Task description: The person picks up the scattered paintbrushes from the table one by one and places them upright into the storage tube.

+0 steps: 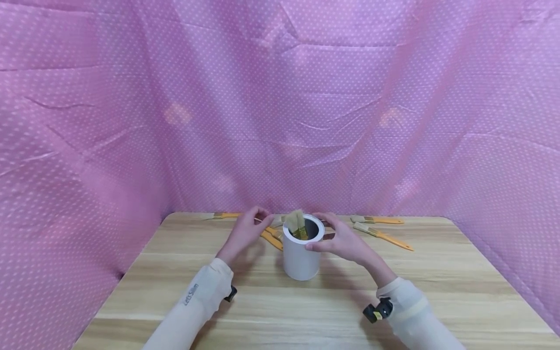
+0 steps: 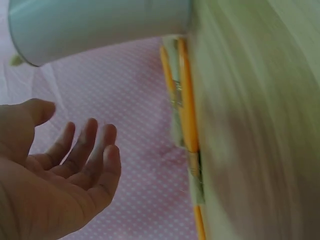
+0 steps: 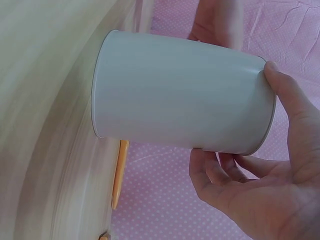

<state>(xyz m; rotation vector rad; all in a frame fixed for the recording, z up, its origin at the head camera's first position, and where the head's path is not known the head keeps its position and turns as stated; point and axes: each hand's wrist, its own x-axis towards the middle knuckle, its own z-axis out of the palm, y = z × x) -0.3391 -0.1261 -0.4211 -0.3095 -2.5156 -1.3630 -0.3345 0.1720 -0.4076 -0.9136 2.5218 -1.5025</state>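
A white can (image 1: 302, 260) stands upright on the wooden table, with pale paintbrush bristles (image 1: 295, 221) poking up out of its mouth. My right hand (image 1: 343, 240) grips the can near its top. In the right wrist view the thumb (image 3: 287, 90) presses by the rim while the fingers (image 3: 200, 172) curl against the side. Left of the can, my left hand (image 1: 248, 228) hovers with fingers loosely bent. The left wrist view shows that hand (image 2: 65, 175) holding nothing, apart from the can (image 2: 100, 27). Orange-handled paintbrushes (image 1: 272, 240) lie between the left hand and the can.
Another paintbrush (image 1: 225, 215) lies at the table's back left edge. Two more, a rear paintbrush (image 1: 380, 220) and a slanted paintbrush (image 1: 389, 238), lie to the right of the can. A pink dotted curtain (image 1: 280, 121) hangs around the wooden table (image 1: 262, 321) at the back and sides.
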